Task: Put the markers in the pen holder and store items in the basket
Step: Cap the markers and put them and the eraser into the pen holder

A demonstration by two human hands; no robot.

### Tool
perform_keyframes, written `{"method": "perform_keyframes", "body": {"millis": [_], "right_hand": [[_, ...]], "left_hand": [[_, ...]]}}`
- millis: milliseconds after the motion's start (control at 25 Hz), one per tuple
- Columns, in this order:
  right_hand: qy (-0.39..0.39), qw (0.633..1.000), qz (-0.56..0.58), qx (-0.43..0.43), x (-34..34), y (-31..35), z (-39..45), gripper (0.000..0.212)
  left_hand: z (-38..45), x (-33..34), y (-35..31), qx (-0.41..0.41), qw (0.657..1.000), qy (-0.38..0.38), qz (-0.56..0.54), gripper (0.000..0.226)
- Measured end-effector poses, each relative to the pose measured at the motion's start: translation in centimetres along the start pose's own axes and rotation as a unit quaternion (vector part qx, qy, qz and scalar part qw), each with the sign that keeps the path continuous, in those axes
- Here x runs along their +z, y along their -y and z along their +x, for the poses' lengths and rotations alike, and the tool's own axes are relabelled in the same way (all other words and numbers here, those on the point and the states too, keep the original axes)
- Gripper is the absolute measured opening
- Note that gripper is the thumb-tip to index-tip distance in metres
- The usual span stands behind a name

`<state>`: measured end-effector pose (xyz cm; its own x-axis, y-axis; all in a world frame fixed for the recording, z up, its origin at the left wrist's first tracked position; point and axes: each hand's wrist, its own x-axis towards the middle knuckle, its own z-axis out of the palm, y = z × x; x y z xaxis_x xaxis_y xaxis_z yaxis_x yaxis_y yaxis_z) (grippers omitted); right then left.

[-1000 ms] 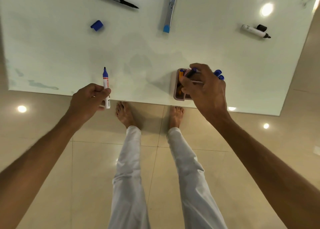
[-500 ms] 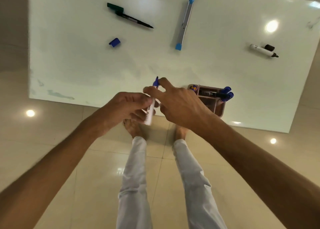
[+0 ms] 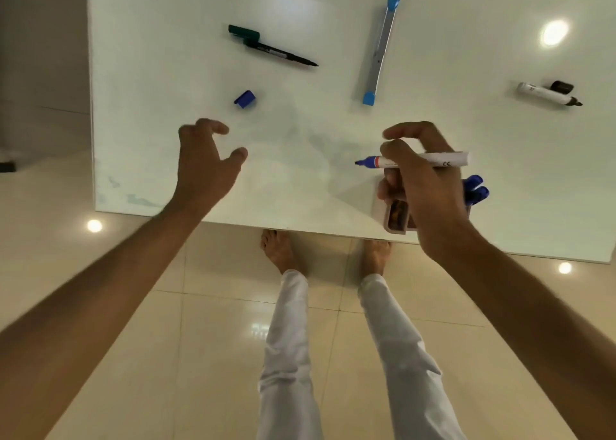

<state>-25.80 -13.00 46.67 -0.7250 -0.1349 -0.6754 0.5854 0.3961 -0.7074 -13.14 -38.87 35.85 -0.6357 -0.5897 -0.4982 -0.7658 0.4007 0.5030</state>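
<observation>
Nearest me, my two legs stand on the tiled floor [image 3: 166, 339], toes at the lower edge of the white surface [image 3: 150, 72]. My right hand [image 3: 430, 189], right of centre, grips one uncapped blue marker [image 3: 413, 161] level, its tip pointing to frame left, fingers curled round the barrel. Under that hand sits one pen holder [image 3: 395, 218] at the surface's near edge, with two blue caps [image 3: 476, 189] sticking out on its right. My left hand [image 3: 203, 169], left of centre, hovers over the surface with fingers spread and loosely bent, holding nothing. Between the hands the surface is bare. Beyond the left hand lies one loose blue cap [image 3: 245, 99]. Further up: one uncapped black pen [image 3: 283, 54] with a green cap [image 3: 243, 32] beside it, one long grey bar with blue ends [image 3: 381, 49], and at right one white marker [image 3: 546, 94] with its black cap [image 3: 561, 86] alongside.
</observation>
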Motion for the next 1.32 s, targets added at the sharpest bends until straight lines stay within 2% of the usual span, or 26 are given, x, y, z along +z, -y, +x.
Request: {"method": "perform_keyframes", "body": {"millis": [80,160,240,320,480,560,600,640,680,720,760,800,840,880,960,1040,1160,1320], "right_hand": [[-0.001,0.999,0.049,0.010,-0.2,0.6,-0.2,0.009],[-0.001,0.997,0.075,0.030,0.0,1.2,-0.3,0.012],[-0.005,0.995,0.092,0.046,0.0,2.0,-0.4,0.012],[-0.005,0.994,0.100,0.047,0.1,2.6,-0.7,0.012],[0.000,0.995,0.083,0.051,-0.6,2.9,-0.9,0.014],[0.000,0.996,0.077,0.048,-1.1,3.0,-1.1,0.014],[-0.003,0.996,0.079,0.045,-1.4,3.1,-1.2,0.013],[-0.005,0.996,0.085,0.041,-1.7,3.1,-1.3,0.013],[-0.008,0.995,0.092,0.038,-2.0,3.0,-1.4,0.014],[-0.010,0.994,0.100,0.033,-2.4,2.9,-1.6,0.016],[-0.011,0.994,0.103,0.026,-2.6,2.8,-1.7,0.018],[-0.012,0.995,0.101,0.018,-2.8,2.6,-1.9,0.019],[-0.014,0.995,0.096,0.009,-2.9,2.3,-2.1,0.019],[-0.016,0.996,0.091,0.004,-3.0,2.0,-2.3,0.020],[-0.021,0.997,0.080,0.003,-3.3,1.5,-3.0,0.021],[-0.026,0.997,0.066,0.008,-3.8,1.2,-3.8,0.021],[-0.021,0.998,0.061,-0.009,-4.3,1.0,-5.0,0.018],[-0.018,0.996,0.079,-0.022,-4.9,0.1,-5.9,0.021]], "left_hand": [[3.4,-0.5,0.1,0.050,0.996,-0.019,0.074,0.056],[6.0,-0.4,-0.5,0.064,0.980,-0.018,0.187,0.069],[7.4,0.4,-1.5,0.077,0.966,-0.009,0.246,0.076],[8.0,1.2,-2.6,0.114,0.957,0.017,0.264,0.070],[8.8,2.0,-4.1,0.182,0.946,0.052,0.264,0.034],[8.3,2.0,-5.0,0.166,0.961,0.068,0.210,0.029],[7.6,2.0,-5.8,0.113,0.983,0.081,0.120,0.027],[6.5,1.8,-7.1,0.027,0.994,0.104,-0.021,0.024],[5.2,1.6,-8.7,-0.069,0.968,0.137,-0.200,0.023],[3.5,1.3,-10.3,-0.144,0.904,0.162,-0.368,0.022],[1.8,1.2,-11.7,-0.195,0.834,0.177,-0.485,0.020],[0.1,1.2,-12.8,-0.227,0.780,0.188,-0.552,0.018],[-1.5,1.3,-13.6,-0.245,0.745,0.200,-0.587,0.016],[-3.1,1.4,-14.2,-0.251,0.724,0.211,-0.607,0.014],[-5.6,1.6,-14.8,-0.247,0.707,0.224,-0.623,0.014],[-7.0,1.6,-15.1,-0.240,0.714,0.211,-0.623,0.020],[-7.8,1.2,-15.6,-0.215,0.759,0.203,-0.580,0.023],[-10.0,1.1,-17.0,-0.164,0.826,0.251,-0.477,0.016]]}}
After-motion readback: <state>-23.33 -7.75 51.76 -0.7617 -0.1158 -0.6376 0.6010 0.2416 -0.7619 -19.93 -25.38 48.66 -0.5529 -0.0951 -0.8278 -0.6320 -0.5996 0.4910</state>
